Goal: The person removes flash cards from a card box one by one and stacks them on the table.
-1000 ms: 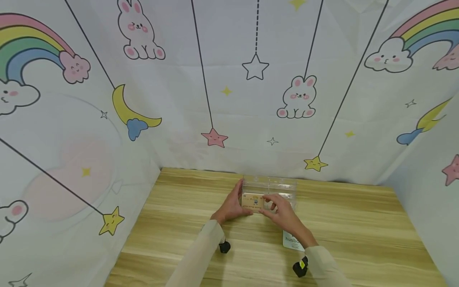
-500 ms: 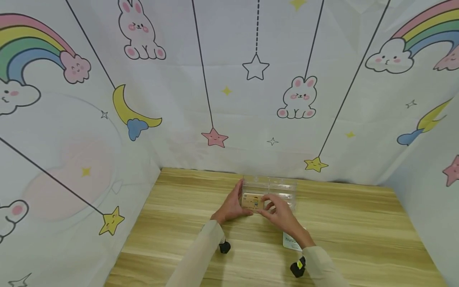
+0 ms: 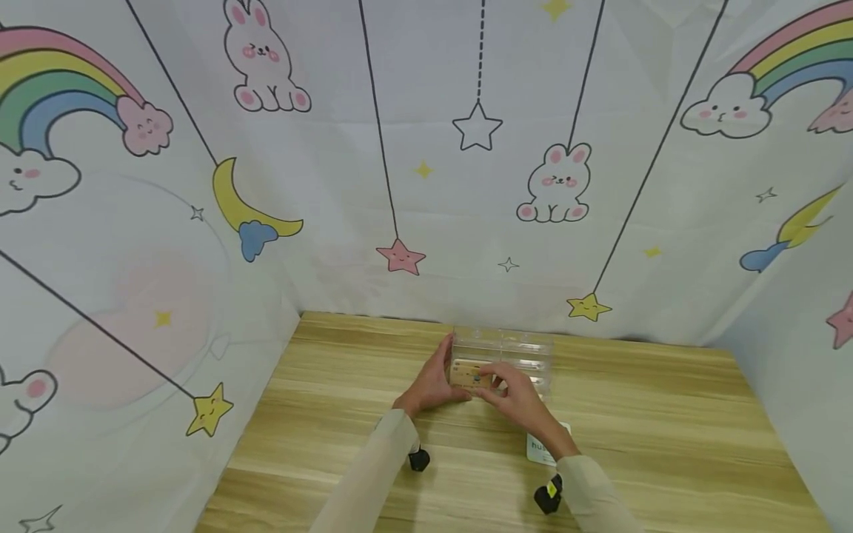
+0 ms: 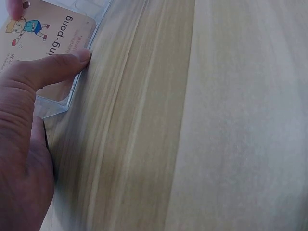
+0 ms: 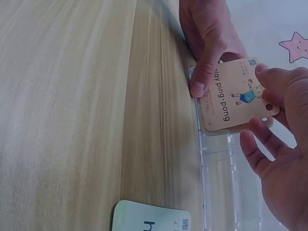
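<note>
A peach picture card (image 5: 233, 106) reading "play ping-pong" lies in the left front compartment of a clear plastic organizer (image 3: 524, 348). Just below it, the edge of another card shows in the right wrist view. My left hand (image 3: 429, 386) grips the organizer's left side, its thumb (image 4: 62, 65) over the near edge and across the card. My right hand (image 3: 521, 400) pinches the card's right end, near its punched hole. One fingertip is on the printed face, while the contact behind the card is partly hidden.
Partly under my right forearm lies a pale green-edged card (image 5: 151, 219) printed with "hus...". The organizer's other compartments (image 5: 219, 178) extend to the right. Behind the wooden table (image 3: 633, 429) hangs a printed fabric backdrop (image 3: 460, 200).
My right hand has shifted slightly left and covers more of the picture card, which appears to lean lower. My left hand keeps its hold on the organizer.
</note>
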A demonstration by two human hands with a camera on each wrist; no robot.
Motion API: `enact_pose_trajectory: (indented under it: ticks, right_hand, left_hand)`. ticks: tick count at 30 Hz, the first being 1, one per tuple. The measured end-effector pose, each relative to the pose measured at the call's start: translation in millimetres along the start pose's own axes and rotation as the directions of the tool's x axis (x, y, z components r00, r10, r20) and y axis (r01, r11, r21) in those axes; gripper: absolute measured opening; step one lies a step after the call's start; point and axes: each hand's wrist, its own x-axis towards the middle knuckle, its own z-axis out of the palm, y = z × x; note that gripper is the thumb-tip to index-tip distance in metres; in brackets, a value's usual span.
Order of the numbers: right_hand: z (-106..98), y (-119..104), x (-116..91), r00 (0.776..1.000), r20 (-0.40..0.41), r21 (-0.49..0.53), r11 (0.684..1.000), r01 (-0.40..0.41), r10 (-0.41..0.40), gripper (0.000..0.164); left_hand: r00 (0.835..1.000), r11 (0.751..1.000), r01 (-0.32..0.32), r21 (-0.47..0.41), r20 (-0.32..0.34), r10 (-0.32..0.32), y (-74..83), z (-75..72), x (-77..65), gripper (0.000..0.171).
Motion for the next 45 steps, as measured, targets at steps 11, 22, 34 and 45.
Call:
enact_pose_trajectory:
  ticks: [11,22,34,45]
  right_hand:
    - [-16.8,-2.6,3.2,0.998,-0.058,-0.029,0.999,0.024,-0.026,0.033]
    - [-46.5,-1.1,-4.2,0.999,-0.017,0.042,0.998,-0.038,0.039,0.036]
    - [-70.4,7.9,-32.6,0.991,0.014,0.047,0.99,-0.131,0.13,0.04]
    - [-88.9,12.6,-68.0,0.962,0.069,0.154,0.95,-0.272,0.264,0.043]
  left_hand:
    - [1.0,1.0,0.01,0.001,-0.007,-0.01,2.6,-0.2,-1.0,0.129]
    - [1.0,0.999,0.023,0.045,-0.011,-0.022,3.8,0.0,-1.4,0.131]
    - [1.0,0.999,0.002,0.054,-0.013,-0.001,1.0,1.0,-1.6,0.132]
    - [0.999,0.998,0.043,0.034,-0.005,-0.043,-2.6,1.4,1.5,0.134]
